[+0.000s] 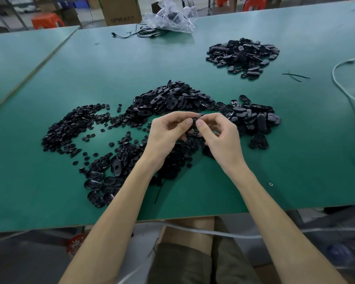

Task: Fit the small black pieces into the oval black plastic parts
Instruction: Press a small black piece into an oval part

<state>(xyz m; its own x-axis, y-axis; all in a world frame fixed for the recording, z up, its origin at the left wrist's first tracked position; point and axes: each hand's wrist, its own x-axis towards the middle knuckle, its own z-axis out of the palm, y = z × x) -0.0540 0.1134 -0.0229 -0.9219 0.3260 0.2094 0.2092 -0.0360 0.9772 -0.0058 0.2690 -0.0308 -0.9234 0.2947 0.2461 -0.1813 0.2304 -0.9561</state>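
Note:
My left hand and my right hand meet above the middle of the green table. Between their fingertips both pinch one oval black plastic part, mostly hidden by fingers. Whether a small piece sits in it cannot be seen. Small round black pieces lie scattered in a wide heap to the left. A big heap of oval parts lies just beyond my hands, another heap of ovals to the right, and a few ovals near my left forearm.
A separate pile of oval parts lies at the far right. A crumpled clear plastic bag and black cables sit at the far edge. A white cord curves along the right side. Cardboard boxes and orange stools stand beyond.

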